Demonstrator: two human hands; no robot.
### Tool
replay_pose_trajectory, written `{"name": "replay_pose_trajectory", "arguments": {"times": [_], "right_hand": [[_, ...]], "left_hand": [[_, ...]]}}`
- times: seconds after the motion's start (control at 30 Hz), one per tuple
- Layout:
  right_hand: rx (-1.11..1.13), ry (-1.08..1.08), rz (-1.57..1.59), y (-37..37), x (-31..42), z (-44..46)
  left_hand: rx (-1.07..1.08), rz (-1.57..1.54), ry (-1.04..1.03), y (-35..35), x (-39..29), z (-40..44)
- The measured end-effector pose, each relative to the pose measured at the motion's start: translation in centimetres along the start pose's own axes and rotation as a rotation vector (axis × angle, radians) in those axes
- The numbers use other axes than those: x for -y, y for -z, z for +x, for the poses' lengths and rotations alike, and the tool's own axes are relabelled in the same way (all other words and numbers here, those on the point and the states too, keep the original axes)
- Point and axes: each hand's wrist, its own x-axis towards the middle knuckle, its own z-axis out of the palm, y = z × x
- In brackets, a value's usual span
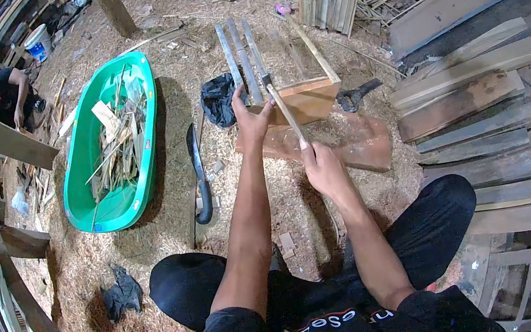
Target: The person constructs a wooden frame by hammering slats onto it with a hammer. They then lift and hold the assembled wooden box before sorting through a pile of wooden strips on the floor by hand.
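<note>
My right hand (324, 167) is closed round the wooden handle of a hammer (286, 109), whose dark head is by the slats. Beside it, my left hand (253, 123) grips the near end of a wooden slat (228, 51) at the board's left end. More thin slats (241, 49) stretch away from me, and another slat (312, 47) runs from the right end of the upright wooden board (306, 100). Under this frame lies a wide reddish plank (361, 141). Whether a nail is under the hammer head is too small to tell.
A green plastic tub (74, 198) of wood scraps and a machete (198, 172) lie to the left. A black plastic bag (217, 97) is near my left hand. A slatted crate (329, 4) stands behind; planks (465, 74) line the right. Another person (11, 94) crouches far left.
</note>
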Motion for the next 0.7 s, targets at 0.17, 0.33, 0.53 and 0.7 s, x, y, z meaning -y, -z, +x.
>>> {"name": "replay_pose_trajectory", "arguments": {"times": [0.17,0.33,0.53,0.7], "right_hand": [[-0.153,0.064,0.238,1.6,5.4,1.8],[0.078,0.003,0.344,2.6,7.7,11.5],[0.114,0.351,0.17,4.0,4.3,10.7],[0.063,0.297,0.195,1.5,-0.1,7.6]], "left_hand": [[0.014,-0.017,-0.035,0.1,0.3,-0.2],[0.01,-0.006,-0.047,0.3,0.1,0.0],[0.036,0.058,-0.047,0.6,-0.7,0.1],[-0.116,-0.18,0.134,0.1,-0.8,-0.9]]}}
